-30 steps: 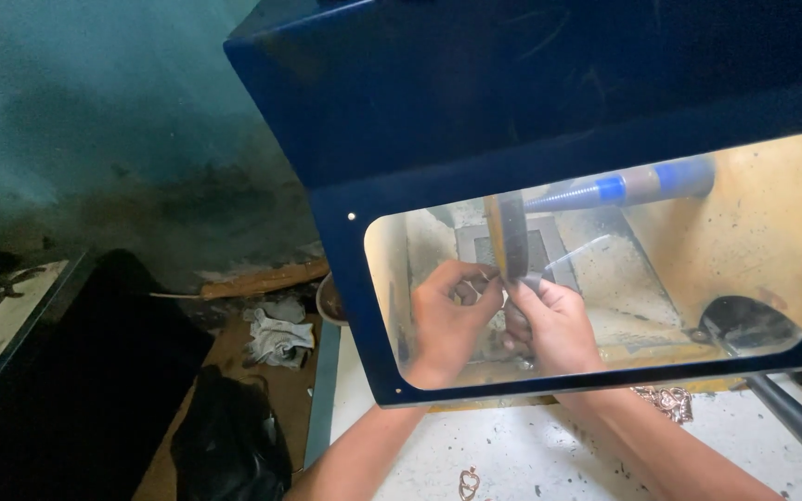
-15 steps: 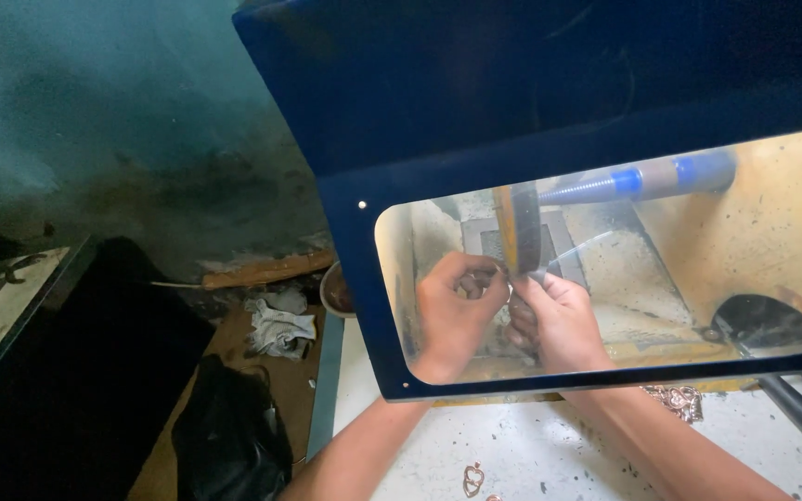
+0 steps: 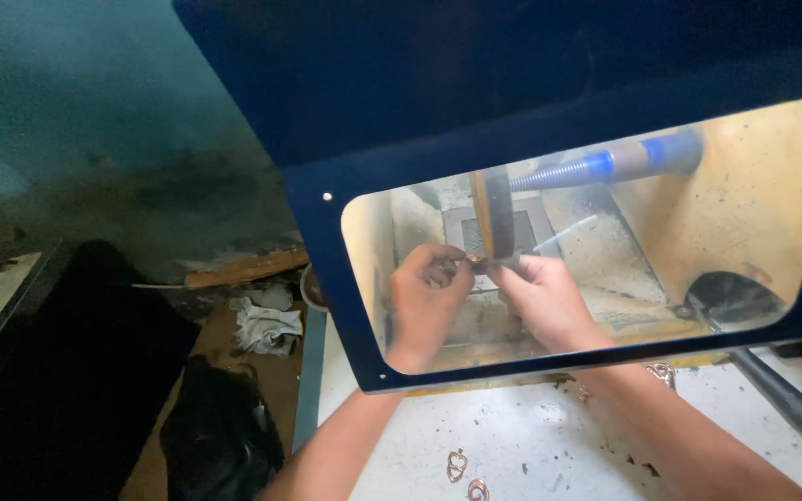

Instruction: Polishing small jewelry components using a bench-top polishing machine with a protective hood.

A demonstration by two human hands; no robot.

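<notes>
Both my hands reach under a blue hood (image 3: 512,83) and show through its clear window. My left hand (image 3: 427,295) and my right hand (image 3: 542,299) pinch a small metal piece (image 3: 475,261) between their fingertips. The piece is pressed against the lower edge of an upright buffing wheel (image 3: 494,211). The wheel sits on a threaded spindle with a blue sleeve (image 3: 610,164) that runs off to the right. Most of the piece is hidden by my fingers.
The hood stands on a white bench (image 3: 531,445) strewn with debris and small copper heart-shaped pieces (image 3: 458,464). A black handle (image 3: 782,401) sticks out at the right. On the floor to the left lie a crumpled rag (image 3: 266,325) and a black bag (image 3: 220,431).
My hands stay at the wheel with the piece. The view has shifted a little, so the hood sits slightly further right.
</notes>
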